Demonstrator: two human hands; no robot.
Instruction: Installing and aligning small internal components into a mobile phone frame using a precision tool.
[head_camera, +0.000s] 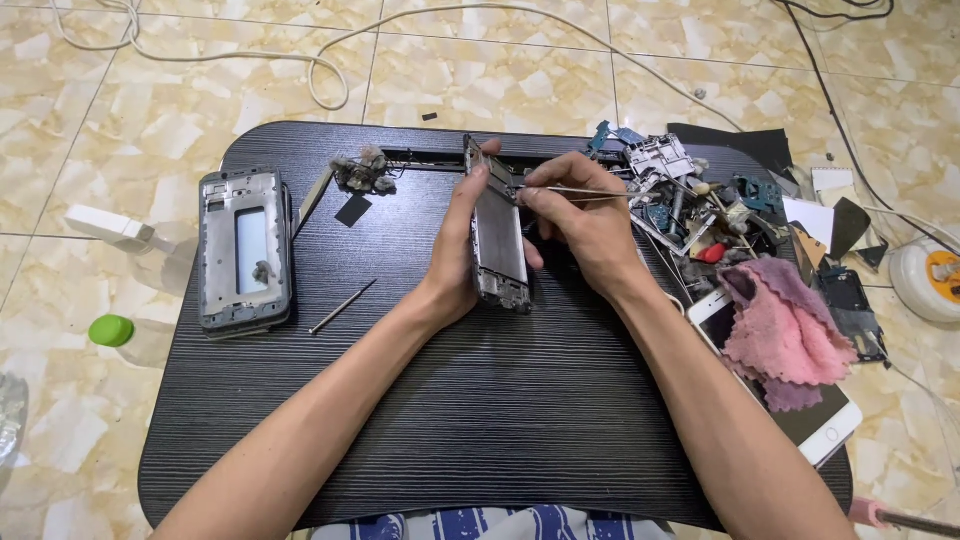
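Observation:
My left hand (456, 245) grips a stripped phone frame (497, 235), tilted on its long edge above the black board (450, 420). My right hand (588, 218) holds thin metal tweezers (590, 191) whose tip touches the upper edge of the frame. The tweezers' other end points right, toward a heap of small parts.
A second phone frame (244, 250) lies at the board's left, with a thin metal rod (342, 306) beside it. A heap of phone parts (690, 195), a pink cloth (780, 330) and a white phone (815, 425) crowd the right side. White cables (330, 60) cross the tiled floor.

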